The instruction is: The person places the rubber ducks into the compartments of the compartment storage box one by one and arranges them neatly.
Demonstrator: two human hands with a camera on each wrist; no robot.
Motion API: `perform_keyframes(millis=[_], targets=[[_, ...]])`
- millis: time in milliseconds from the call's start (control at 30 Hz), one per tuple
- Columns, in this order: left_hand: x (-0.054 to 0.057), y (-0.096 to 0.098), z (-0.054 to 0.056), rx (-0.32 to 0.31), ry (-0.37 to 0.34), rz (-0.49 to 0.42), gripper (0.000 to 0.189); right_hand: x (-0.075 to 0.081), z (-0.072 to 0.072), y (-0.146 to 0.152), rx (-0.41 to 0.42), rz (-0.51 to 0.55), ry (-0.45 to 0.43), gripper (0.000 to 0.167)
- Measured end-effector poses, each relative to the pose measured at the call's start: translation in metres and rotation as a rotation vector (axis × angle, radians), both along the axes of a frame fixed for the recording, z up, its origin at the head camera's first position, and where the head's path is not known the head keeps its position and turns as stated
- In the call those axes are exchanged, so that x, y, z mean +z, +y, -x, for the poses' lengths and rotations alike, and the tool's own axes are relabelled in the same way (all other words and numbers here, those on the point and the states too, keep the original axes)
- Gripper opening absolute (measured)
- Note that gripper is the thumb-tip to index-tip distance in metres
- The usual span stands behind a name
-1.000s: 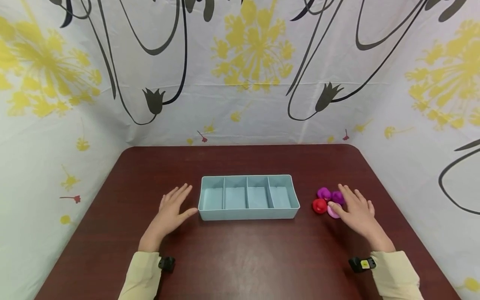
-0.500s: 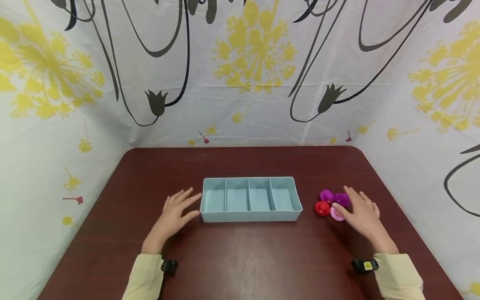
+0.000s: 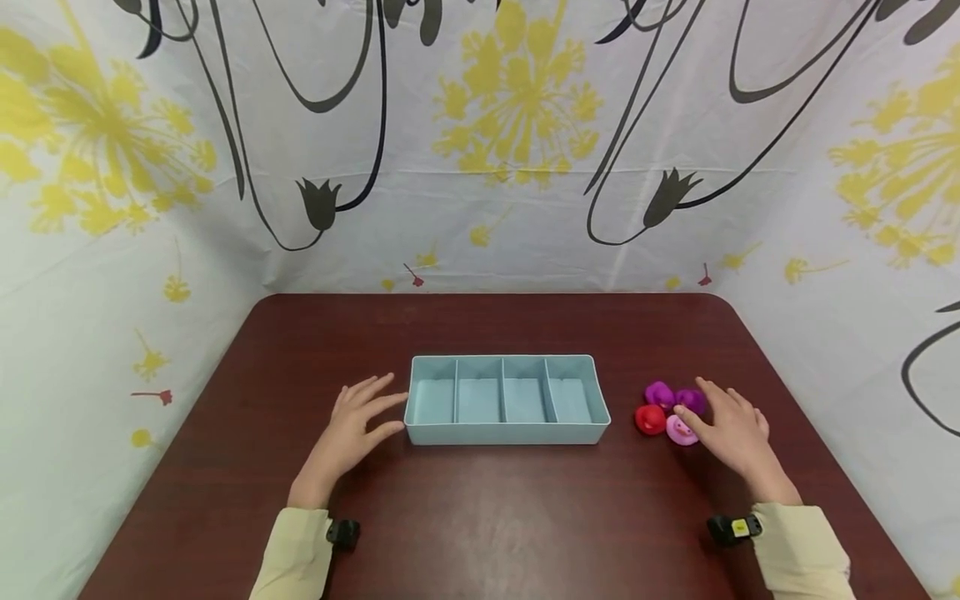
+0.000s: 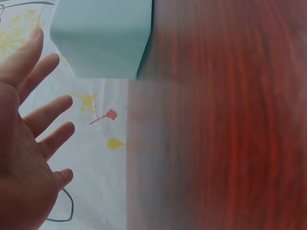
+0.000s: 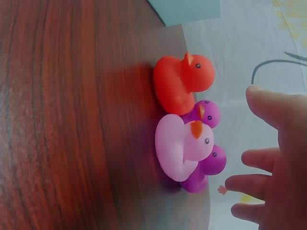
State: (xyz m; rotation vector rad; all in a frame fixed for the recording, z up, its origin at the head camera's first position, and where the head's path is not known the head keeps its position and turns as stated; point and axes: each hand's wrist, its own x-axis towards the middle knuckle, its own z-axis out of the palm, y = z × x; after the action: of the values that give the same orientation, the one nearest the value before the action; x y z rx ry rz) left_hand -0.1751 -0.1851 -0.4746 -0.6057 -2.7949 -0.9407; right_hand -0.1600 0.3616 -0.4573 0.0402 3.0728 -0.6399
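My left hand (image 3: 347, 442) is beside the left end of a light blue tray (image 3: 510, 434) with several compartments, its thumb and index fingertips right at the tray's edge in the head view. The left wrist view shows its fingers spread, with nothing in the palm, near the tray's end wall (image 4: 103, 52). Over a group of rubber ducks hovers my right hand (image 3: 735, 435), fingers spread and holding nothing. The group has a red duck (image 5: 175, 86), a pink duck (image 5: 172, 148) and two purple ducks, one purple duck (image 5: 207, 112) partly hidden behind the red and pink ones.
The dark reddish-brown table (image 3: 480, 517) carries the tray near its middle and the ducks to the right. A white cloth (image 3: 480, 192) printed with flowers hangs behind and along both sides. Black wrist cameras sit at both cuffs.
The left index finger has swung right toward the tray's end. The right hand has drawn back slightly, so more of the pink duck shows. The whole head view has shifted a little.
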Motion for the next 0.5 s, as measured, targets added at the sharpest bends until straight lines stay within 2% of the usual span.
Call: perform_keyframes(millis=[233, 500], targets=[[-0.003, 0.005, -0.001, 0.018, 0.019, -0.022, 0.051, -0.009, 0.005, 0.004, -0.007, -0.021, 0.067, 0.071], [-0.005, 0.008, 0.000, -0.011, 0.025, -0.055, 0.051, -0.013, 0.009, 0.008, -0.008, 0.008, 0.117, 0.060]])
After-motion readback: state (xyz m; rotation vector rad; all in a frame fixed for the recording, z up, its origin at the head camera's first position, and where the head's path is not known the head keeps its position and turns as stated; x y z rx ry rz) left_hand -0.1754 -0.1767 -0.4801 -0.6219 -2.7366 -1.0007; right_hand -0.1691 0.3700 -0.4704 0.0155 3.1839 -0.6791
